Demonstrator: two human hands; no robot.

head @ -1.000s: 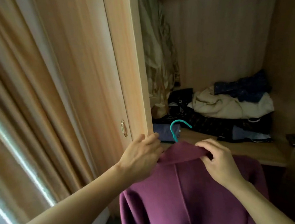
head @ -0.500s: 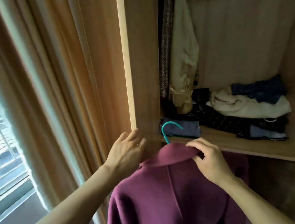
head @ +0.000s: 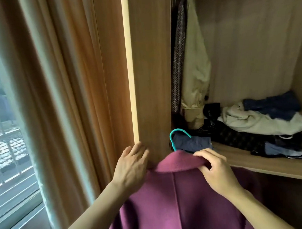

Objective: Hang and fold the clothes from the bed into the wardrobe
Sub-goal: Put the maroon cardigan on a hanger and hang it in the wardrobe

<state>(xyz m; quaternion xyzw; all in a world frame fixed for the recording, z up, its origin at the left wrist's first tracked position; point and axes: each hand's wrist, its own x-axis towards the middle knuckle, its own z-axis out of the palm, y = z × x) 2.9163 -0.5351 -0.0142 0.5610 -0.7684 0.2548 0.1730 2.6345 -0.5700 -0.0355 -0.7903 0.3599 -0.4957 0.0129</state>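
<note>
At 6 o'clock, our right hand [head: 218, 170] pinches the purple wool coat's [head: 173, 203] collar; our left hand [head: 130, 164], fingers loose, touches it. Next, we judge, lift its teal plastic hanger hook [head: 177, 136] toward 12 o'clock.

Purple coat [head: 180, 198] on teal hanger [head: 177, 137], collar pinched by right hand [head: 218, 170]. Left hand [head: 130, 166] flat against wardrobe door [head: 152, 69]. Far right, folded clothes pile [head: 259, 124] on shelf [head: 277, 166]; beige jacket [head: 195, 65] hanging above.

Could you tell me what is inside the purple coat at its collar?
A teal hanger: only its hook shows above the purple coat collar, which the right hand pinches. The hanger's shoulders are covered by the coat.
</note>
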